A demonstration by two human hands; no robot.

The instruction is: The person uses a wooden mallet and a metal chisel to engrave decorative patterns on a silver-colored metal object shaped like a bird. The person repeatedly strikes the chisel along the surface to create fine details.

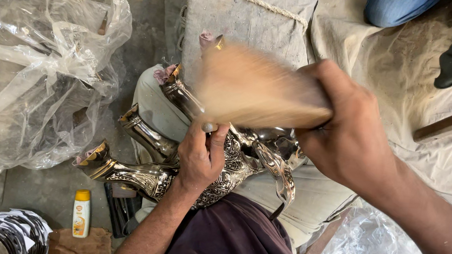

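The head camera looks down at a person's lap. The left hand point(201, 156) rests on a shiny silver pot point(233, 159) with fancy carved patterns. Its fingers are curled and pressed together on the pot's body, and the thumb sits near the top. The pot lies in the lap, on a pale cloth over the knees, just above the dark purple clothing point(236, 251).

The right hand point(348, 144) is closed tight around a tan brush point(254, 89). The fingers wrap all the way round the handle end. The brush looks blurry, and it sits right over the top of the pot.

Two more silver pots lie just beside the first one. One long-spouted pot point(145, 135) points up to the left, and another pot point(120, 172) lies lower, near the floor. A further spout point(180, 92) pokes out under the brush.

A big crumpled clear plastic bag point(27, 69) lies on the floor to the left. A small yellow and white bottle point(80, 213) stands on the floor below it. A grey sack tied with rope point(250, 2) sits at the top. Someone's blue jeans knee point(396, 5) shows in the top right.
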